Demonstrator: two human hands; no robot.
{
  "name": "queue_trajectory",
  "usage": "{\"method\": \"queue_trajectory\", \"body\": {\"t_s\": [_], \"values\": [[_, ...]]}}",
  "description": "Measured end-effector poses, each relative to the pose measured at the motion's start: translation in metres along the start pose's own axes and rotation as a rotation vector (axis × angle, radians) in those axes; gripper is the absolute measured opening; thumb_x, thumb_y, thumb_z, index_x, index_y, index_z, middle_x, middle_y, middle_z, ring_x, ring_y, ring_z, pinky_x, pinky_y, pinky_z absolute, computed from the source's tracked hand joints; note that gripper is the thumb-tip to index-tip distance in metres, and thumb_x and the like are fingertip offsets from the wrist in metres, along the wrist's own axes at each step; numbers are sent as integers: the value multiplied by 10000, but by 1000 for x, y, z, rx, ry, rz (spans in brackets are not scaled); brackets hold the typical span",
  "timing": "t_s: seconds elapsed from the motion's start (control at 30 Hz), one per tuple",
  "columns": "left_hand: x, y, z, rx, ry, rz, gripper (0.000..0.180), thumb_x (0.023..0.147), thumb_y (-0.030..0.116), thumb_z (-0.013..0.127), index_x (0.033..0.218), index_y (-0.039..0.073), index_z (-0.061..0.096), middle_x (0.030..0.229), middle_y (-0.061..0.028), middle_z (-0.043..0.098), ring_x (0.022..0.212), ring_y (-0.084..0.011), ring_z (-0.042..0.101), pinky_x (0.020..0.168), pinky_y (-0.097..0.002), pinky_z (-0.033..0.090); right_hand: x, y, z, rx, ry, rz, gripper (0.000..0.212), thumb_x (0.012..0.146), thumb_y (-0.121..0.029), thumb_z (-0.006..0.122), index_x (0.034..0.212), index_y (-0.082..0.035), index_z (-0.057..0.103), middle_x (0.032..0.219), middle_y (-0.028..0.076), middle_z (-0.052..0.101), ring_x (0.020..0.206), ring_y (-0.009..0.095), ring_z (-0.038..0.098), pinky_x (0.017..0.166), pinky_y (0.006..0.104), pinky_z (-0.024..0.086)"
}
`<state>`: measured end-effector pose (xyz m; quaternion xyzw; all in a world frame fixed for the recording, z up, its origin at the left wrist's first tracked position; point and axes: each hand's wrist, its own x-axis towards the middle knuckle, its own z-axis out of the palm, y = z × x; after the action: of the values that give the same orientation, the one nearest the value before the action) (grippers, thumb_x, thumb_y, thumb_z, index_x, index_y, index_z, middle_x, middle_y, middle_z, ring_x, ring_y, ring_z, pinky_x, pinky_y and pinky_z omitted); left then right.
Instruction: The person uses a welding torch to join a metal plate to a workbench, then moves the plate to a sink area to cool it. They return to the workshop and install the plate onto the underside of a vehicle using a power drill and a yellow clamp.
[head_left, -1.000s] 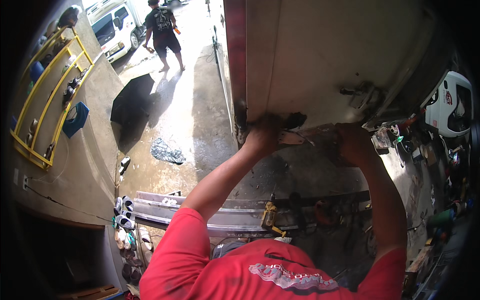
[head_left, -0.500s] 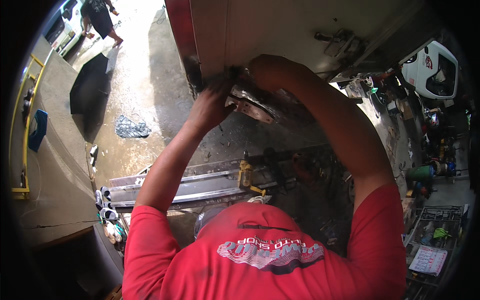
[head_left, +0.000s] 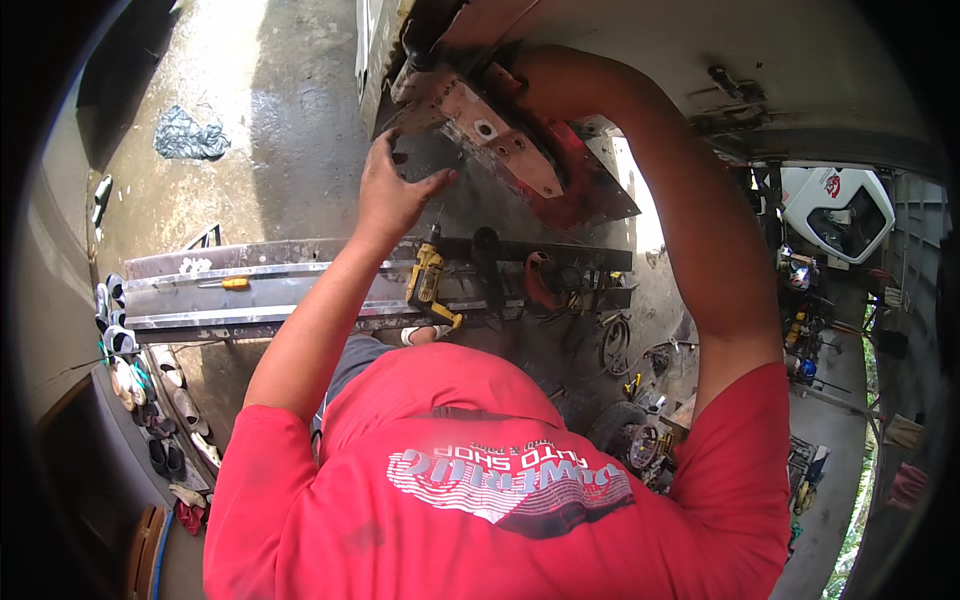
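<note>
A pinkish primed metal bracket with holes (head_left: 515, 150) hangs at the lower edge of a pale vehicle body panel (head_left: 640, 40). My left hand (head_left: 385, 200) is open beside it, thumb and fingers apart and nothing seen between them. The left fingertips are close to the bracket's near-left end; whether they touch cannot be told. My right hand (head_left: 525, 85) reaches in at the top of the bracket. Its fingers are in shadow and mostly hidden there. A dark red sheet-metal piece (head_left: 585, 190) spreads behind and right of the bracket.
Below my hands a long metal bench (head_left: 290, 325) carries a yellow power drill (head_left: 427, 275), a screwdriver (head_left: 235, 284) and an orange-red tool (head_left: 545, 280). Shoes (head_left: 170, 455) line the left wall. A crumpled plastic sheet (head_left: 190, 135) lies on the concrete. A wheel (head_left: 635, 440) and tools lie at right.
My left hand has come away from the dark upper end of the bracket and its fingers have spread. My right hand stays at the bracket. The view has shifted, showing more of the bench.
</note>
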<state>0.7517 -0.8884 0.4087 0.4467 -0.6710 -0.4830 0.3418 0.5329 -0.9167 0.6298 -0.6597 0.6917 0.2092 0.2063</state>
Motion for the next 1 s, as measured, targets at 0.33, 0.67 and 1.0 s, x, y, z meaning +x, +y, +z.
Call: {"method": "queue_trajectory", "body": {"t_s": [0.33,0.67,1.0], "values": [[45,31,8,-61,-244,-7,1100,671,479,983,1503,-40,482,1491,-227,584,1411,-333,545,1179,-411,419,-1,-16,-12,-21,115,-17,282,874,-226,707,1058,-26,782,1039,265,756,951,351,754,842,485,568],[44,37,15,-268,-383,-38,666,796,319,943,1326,38,653,1265,-92,728,1204,-214,651,1069,-350,469,-23,-28,-13,-100,35,-10,271,808,-70,642,1009,34,791,967,246,766,839,343,757,703,461,581],[38,47,15,-312,-384,45,535,824,309,900,1224,8,711,1164,-89,759,1073,-209,680,976,-342,489,-44,-38,-12,104,36,125,250,818,-71,656,986,49,798,965,241,774,798,338,767,677,474,593]]}}
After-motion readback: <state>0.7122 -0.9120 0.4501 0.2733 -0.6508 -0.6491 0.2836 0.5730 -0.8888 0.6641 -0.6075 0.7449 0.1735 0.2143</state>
